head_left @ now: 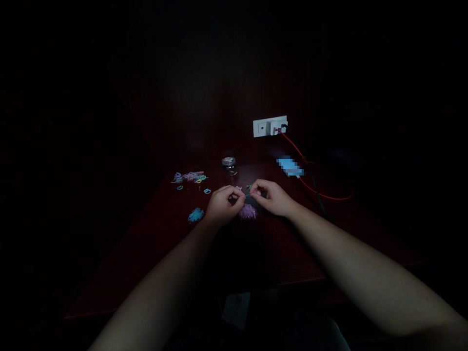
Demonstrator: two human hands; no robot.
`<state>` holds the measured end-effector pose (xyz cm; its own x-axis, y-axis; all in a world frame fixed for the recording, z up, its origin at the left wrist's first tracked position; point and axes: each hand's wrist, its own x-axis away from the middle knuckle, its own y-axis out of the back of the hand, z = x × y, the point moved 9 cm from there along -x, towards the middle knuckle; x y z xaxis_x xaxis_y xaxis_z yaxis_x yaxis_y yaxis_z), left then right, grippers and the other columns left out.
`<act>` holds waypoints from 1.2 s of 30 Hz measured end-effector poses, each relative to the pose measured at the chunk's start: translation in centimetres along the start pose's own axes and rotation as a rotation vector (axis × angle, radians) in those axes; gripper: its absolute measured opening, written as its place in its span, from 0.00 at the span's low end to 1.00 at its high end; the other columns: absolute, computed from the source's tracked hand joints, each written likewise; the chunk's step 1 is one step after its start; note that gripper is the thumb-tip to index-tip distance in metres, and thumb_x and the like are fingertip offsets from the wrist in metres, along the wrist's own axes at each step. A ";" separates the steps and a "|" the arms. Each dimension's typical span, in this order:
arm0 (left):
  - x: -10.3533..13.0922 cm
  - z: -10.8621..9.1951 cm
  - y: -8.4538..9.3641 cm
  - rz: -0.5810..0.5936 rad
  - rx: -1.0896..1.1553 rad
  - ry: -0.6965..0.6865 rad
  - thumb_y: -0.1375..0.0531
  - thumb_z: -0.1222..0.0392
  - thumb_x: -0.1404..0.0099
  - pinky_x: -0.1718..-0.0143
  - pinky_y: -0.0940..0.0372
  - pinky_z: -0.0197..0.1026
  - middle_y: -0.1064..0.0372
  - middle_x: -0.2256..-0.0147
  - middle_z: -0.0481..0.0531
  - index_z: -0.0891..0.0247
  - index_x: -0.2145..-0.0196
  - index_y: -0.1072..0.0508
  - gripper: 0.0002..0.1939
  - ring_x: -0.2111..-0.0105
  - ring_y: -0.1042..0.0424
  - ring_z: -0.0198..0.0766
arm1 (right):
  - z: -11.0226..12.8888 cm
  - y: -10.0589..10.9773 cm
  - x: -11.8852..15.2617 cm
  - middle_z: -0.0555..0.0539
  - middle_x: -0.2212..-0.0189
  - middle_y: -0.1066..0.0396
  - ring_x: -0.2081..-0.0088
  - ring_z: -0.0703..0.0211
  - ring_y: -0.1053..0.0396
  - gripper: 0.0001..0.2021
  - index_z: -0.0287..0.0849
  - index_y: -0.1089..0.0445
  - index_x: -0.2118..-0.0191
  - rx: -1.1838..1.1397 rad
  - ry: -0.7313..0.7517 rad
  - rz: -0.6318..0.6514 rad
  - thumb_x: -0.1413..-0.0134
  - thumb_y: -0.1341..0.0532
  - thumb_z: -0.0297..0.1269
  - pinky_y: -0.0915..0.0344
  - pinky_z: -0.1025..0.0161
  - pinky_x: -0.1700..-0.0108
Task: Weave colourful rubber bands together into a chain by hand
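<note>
- The left hand (222, 204) is raised just above the counter (161, 253), its grip closed with thumb and forefinger together on one end of a thin teal band (247, 195).
- The right hand (272, 196) faces it, thumb and fingertips pinched on the other end, so the teal band spans the narrow gap between the two hands.
- A purple pile (248, 211) of small bands lies on the counter just nearer the person than that gap.
- A blue pile (196, 215) lies to the left of the left hand, near its wrist.
- Farther back on the left spreads a mixed pile (190, 177) of coloured loops, with a light blue loop (207, 191) apart from it, toward the left hand.
- Small green bits (249, 187) show just behind the fingertips; their shape is too small to tell.
- A clear lidded jar (229, 166) stands upright beyond the left hand.
- A flat blue device (290, 166), its face pixelated, lies beyond the right hand, with a red cable (334, 198) beside it.
- The red cable also reaches the white wall socket (261, 127) behind the counter.
</note>
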<state>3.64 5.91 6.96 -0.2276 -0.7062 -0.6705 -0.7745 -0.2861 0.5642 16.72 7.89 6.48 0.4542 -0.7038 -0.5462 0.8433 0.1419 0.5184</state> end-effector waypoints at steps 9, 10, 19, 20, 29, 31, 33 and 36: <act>0.1 0.1 0.2 0.010 -0.007 0.019 0.40 0.63 0.41 0.67 0.35 0.36 0.28 0.71 0.50 0.63 0.72 0.27 0.03 0.70 0.30 0.35 | -0.2 -0.2 0.1 0.50 0.75 0.36 0.73 0.64 0.40 0.04 0.39 0.33 0.68 0.021 0.003 0.009 0.46 0.43 0.33 0.43 0.67 0.70; 0.1 0.1 0.2 0.014 -0.011 0.027 0.40 0.63 0.41 0.68 0.36 0.36 0.28 0.71 0.50 0.63 0.72 0.27 0.03 0.70 0.30 0.35 | -0.2 -0.2 0.1 0.51 0.75 0.36 0.73 0.64 0.41 0.05 0.39 0.33 0.68 0.027 0.003 0.012 0.45 0.43 0.34 0.44 0.67 0.70; 1.8 -0.7 0.7 0.039 -0.045 0.073 0.41 0.63 0.41 0.69 0.37 0.36 0.30 0.74 0.48 0.63 0.73 0.27 0.04 0.73 0.32 0.34 | 0.5 -1.0 0.3 0.50 0.75 0.34 0.72 0.64 0.38 0.06 0.39 0.32 0.70 0.023 0.035 0.083 0.46 0.43 0.35 0.43 0.67 0.70; 2.3 -0.9 1.0 0.036 -0.059 0.081 0.41 0.64 0.42 0.69 0.37 0.36 0.30 0.74 0.48 0.62 0.73 0.28 0.04 0.73 0.32 0.34 | 0.5 -1.1 0.3 0.50 0.75 0.34 0.73 0.64 0.39 0.06 0.39 0.33 0.70 0.026 0.041 0.096 0.45 0.43 0.35 0.43 0.67 0.70; 9.2 3.4 9.5 -0.092 -0.295 0.256 0.43 0.62 0.40 0.66 0.37 0.37 0.30 0.72 0.49 0.62 0.72 0.28 0.05 0.70 0.32 0.35 | -0.8 0.4 0.0 0.50 0.75 0.36 0.73 0.64 0.41 0.06 0.39 0.33 0.68 0.041 0.010 -0.008 0.47 0.42 0.36 0.44 0.66 0.71; 10.1 5.4 10.9 -0.099 -0.346 0.336 0.42 0.61 0.41 0.67 0.38 0.37 0.30 0.72 0.49 0.62 0.71 0.27 0.05 0.71 0.32 0.34 | -0.9 0.1 0.2 0.50 0.76 0.36 0.73 0.63 0.40 0.06 0.39 0.33 0.69 0.033 0.015 0.008 0.47 0.42 0.36 0.43 0.65 0.70; 10.5 6.8 11.6 -0.116 -0.381 0.393 0.43 0.60 0.42 0.67 0.38 0.37 0.30 0.73 0.49 0.62 0.71 0.27 0.06 0.72 0.32 0.34 | -1.2 -0.1 0.3 0.50 0.76 0.36 0.74 0.64 0.41 0.06 0.39 0.33 0.69 0.020 0.017 0.019 0.47 0.42 0.36 0.43 0.65 0.70; 10.2 7.6 11.7 -0.142 -0.405 0.427 0.43 0.60 0.42 0.67 0.38 0.37 0.29 0.72 0.49 0.62 0.71 0.26 0.06 0.71 0.32 0.35 | -1.8 0.0 0.3 0.50 0.76 0.36 0.74 0.64 0.41 0.07 0.39 0.33 0.69 0.009 0.010 0.001 0.47 0.42 0.38 0.43 0.65 0.70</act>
<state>-12.23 0.27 3.03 0.1834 -0.8165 -0.5474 -0.4749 -0.5611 0.6779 17.36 8.91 5.09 0.4581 -0.6968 -0.5518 0.8401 0.1366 0.5250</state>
